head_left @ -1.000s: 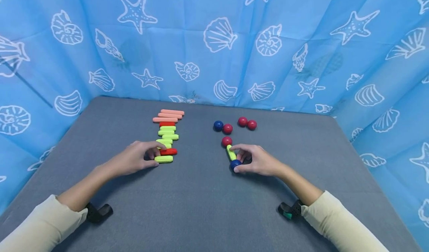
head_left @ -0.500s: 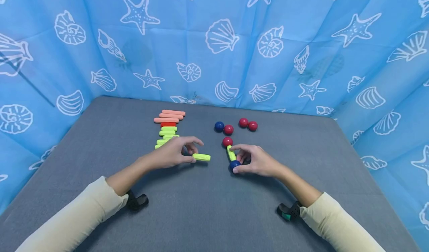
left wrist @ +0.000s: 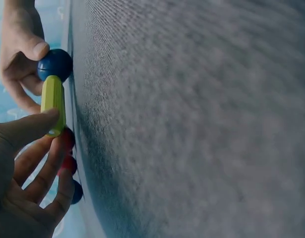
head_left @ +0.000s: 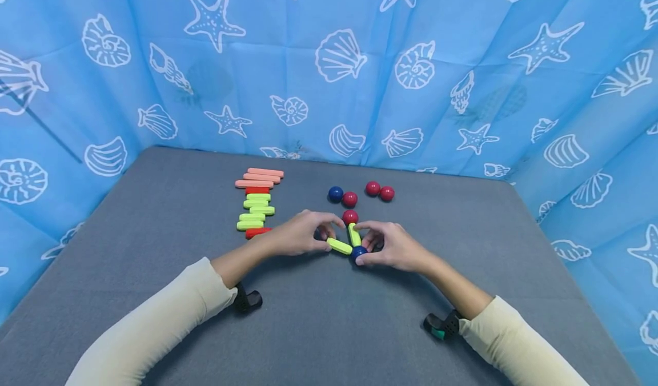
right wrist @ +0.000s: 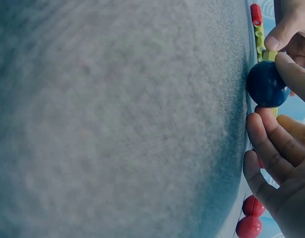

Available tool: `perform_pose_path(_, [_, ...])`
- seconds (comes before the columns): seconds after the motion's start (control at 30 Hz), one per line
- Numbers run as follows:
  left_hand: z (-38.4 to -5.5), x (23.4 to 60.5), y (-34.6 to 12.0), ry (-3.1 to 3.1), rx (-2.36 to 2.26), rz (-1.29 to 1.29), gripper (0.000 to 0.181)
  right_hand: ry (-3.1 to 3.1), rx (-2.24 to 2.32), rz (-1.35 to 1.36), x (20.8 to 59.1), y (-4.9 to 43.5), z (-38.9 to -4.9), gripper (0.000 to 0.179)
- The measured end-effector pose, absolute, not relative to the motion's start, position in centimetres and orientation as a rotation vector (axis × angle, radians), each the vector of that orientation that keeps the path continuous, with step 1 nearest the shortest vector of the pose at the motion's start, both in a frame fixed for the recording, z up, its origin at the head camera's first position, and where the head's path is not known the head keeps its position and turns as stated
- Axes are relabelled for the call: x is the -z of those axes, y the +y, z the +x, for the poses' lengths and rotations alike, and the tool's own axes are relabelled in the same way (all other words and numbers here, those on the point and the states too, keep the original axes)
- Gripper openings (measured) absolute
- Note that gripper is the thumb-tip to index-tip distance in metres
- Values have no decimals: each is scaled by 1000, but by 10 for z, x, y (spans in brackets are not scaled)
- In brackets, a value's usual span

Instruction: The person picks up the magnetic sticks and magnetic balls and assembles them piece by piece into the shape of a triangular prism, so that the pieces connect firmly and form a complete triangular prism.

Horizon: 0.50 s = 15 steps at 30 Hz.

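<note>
My left hand pinches a yellow-green rod between thumb and fingers. The rod's far end meets a blue ball, as the left wrist view shows. My right hand holds that ball, its thumb on the near side and fingertips on the other. A second yellow-green rod runs from the blue ball up to a red ball, with the right index finger at its upper part. The two rods spread from the blue ball in a V.
On the left lies a column of loose rods: pink rods at the back, then yellow-green rods and red rods. Behind my hands rest another blue ball and several red balls. A shell-patterned blue curtain borders the grey table.
My left hand has picked up the nearest yellow-green rod from the column and carried it right to the blue ball. The right hand stays almost where it was, holding the ball.
</note>
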State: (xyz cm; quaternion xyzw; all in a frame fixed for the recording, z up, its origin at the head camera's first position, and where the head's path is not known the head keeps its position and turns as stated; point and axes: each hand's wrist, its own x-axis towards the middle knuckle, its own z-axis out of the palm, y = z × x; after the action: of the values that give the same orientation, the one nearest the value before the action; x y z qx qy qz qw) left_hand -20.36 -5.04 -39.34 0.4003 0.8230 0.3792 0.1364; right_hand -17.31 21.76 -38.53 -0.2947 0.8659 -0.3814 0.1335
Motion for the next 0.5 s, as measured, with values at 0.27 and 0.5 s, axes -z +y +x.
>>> perform_pose_path(0.27, [-202, 391, -68, 2365, -1144, 1120, 49, 2502, 1105, -839, 385, 218, -173, 64])
perform_pose_path(0.5, [-194, 385, -125, 2524, -1161, 1052, 46, 2492, 1097, -854, 384, 220, -173, 64])
